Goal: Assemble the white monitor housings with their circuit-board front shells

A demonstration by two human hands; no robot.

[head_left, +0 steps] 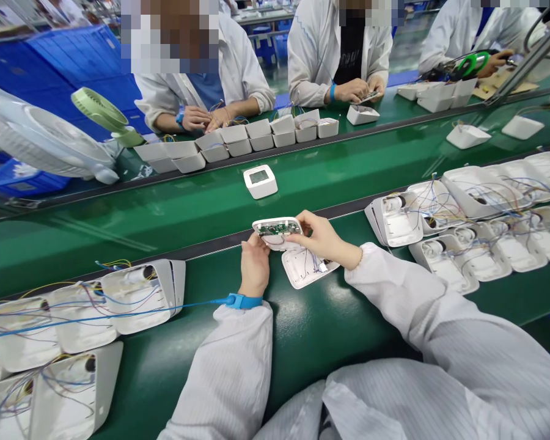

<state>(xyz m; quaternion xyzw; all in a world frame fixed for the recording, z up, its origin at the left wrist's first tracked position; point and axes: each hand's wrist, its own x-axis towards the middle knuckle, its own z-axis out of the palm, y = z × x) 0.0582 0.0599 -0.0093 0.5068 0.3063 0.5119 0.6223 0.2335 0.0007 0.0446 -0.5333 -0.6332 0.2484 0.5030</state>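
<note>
A white plastic housing half (277, 243) with a green circuit board (270, 230) inside is held up above the green bench. My left hand (255, 266) grips its left edge from below, fingers partly hidden behind it. At its right side my right hand (323, 237) closes round the edge, thumb on the inner face. Just below and partly under my right hand, another white shell (300, 275) lies with its inside up, with thin wires and a small white connector (322, 266) in it. A blue wrist strap (242, 300) with a cord circles my left wrist.
Wired white housings (132, 293) stand in rows at left, and more housings (435, 263) at right. On the green conveyor (187, 208) beyond sits a white unit (260, 181) with a grey screen. Co-workers in white coats work across it. Fans (101, 110) stand at far left.
</note>
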